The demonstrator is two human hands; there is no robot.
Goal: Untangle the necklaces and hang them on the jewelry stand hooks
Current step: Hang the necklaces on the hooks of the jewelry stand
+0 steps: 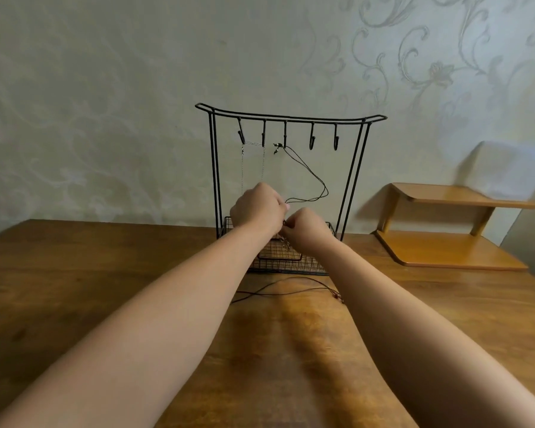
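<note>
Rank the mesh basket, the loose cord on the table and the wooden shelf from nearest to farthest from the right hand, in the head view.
1. Mesh basket, directly below the right hand.
2. Loose cord, on the table nearer the camera.
3. Wooden shelf, far right.

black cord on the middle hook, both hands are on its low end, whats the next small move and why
Probably tease the strands apart a little where the left hand and right hand meet. The black cord hangs from the middle hook and runs down into the hands above the stand's wire basket, beside the silver chain. What is knotted there is hidden.
</note>
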